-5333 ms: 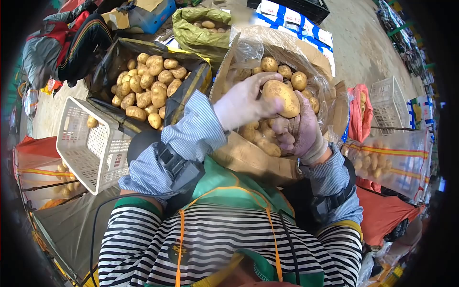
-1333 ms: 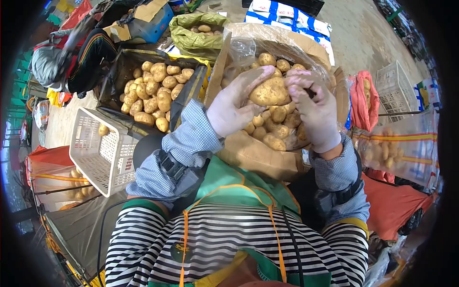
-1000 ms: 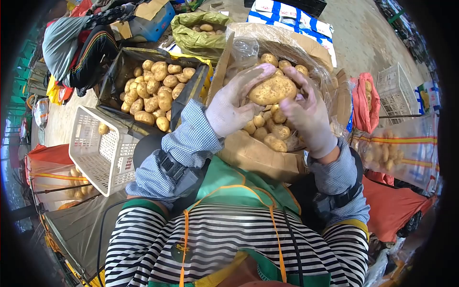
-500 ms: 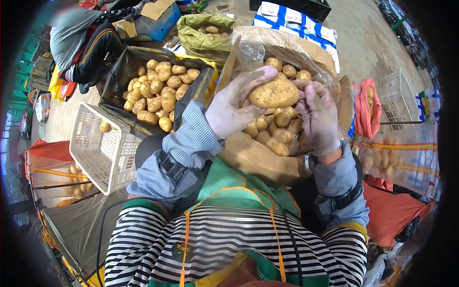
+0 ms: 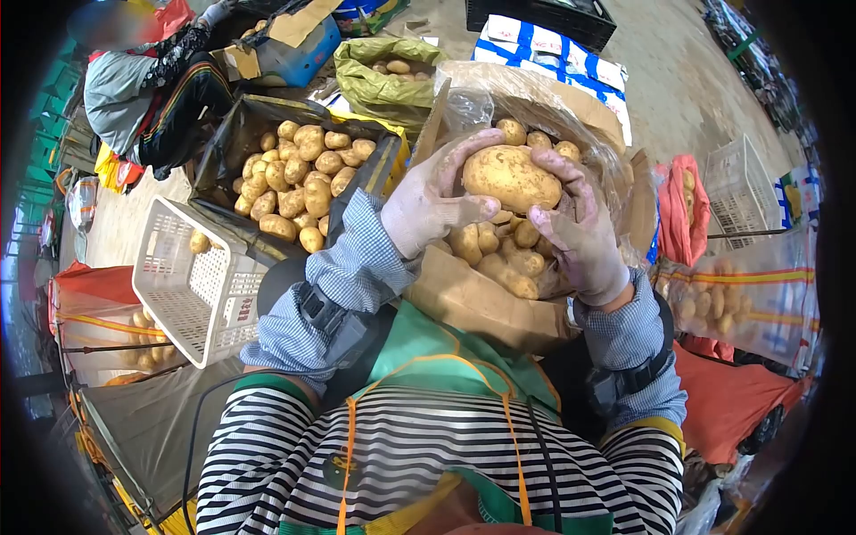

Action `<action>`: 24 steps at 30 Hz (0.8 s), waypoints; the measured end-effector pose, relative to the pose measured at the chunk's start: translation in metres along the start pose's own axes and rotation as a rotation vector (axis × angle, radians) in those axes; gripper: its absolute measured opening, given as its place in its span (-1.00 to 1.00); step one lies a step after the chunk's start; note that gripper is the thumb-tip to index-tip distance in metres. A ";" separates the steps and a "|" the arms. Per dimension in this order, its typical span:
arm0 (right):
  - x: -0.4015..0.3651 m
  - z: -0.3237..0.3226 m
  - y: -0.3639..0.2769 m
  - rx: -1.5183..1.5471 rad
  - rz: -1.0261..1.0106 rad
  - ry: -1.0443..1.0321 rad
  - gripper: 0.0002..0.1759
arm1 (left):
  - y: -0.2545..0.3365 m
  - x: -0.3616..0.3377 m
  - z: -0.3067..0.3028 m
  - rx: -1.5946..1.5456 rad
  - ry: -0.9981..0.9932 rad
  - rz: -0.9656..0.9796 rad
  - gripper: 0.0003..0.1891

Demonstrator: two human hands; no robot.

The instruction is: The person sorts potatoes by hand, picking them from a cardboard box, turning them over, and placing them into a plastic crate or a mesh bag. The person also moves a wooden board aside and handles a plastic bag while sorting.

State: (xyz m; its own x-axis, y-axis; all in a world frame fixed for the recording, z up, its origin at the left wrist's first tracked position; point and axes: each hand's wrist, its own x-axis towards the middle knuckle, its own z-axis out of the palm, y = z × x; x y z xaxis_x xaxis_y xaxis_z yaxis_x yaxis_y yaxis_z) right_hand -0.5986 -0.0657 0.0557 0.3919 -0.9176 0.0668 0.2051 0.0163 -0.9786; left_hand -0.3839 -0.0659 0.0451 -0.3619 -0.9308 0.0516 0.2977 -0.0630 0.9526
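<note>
A large potato (image 5: 512, 177) is held above an open cardboard box (image 5: 486, 294) lined with clear plastic, which has more potatoes (image 5: 513, 267) in it. My left hand (image 5: 432, 196), in a pale stained glove, is curved round the potato's left side. On its right side my right hand (image 5: 588, 227), gloved the same way, has its fingertips against the potato, thumb below and fingers above. Left of the box stands a dark-lined crate (image 5: 209, 165) filled with potatoes (image 5: 299, 178).
A white plastic basket (image 5: 192, 276) with a few potatoes sits at the left. Behind are a green sack (image 5: 366, 80) and a blue box (image 5: 299, 58). Another person (image 5: 125, 98) sits at the upper left. A red sack (image 5: 685, 209) and white crate (image 5: 740, 187) stand right.
The potato has turned and shifted slightly left between my hands. My right hand has changed its grip, with thumb and fingers spread wider around it. The other person has shifted position.
</note>
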 end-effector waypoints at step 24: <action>0.015 0.002 0.013 -0.425 0.056 -0.021 -0.41 | -0.032 0.004 0.006 0.321 -0.038 0.381 -0.07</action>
State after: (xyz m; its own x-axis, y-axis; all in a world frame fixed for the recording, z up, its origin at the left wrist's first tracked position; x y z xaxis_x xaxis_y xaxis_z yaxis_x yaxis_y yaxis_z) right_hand -0.5883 -0.0786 0.0446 0.4111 -0.9115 0.0107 -0.2031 -0.1031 -0.9737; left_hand -0.3999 -0.0655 0.0163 -0.3140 -0.8518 0.4194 0.1308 0.3987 0.9077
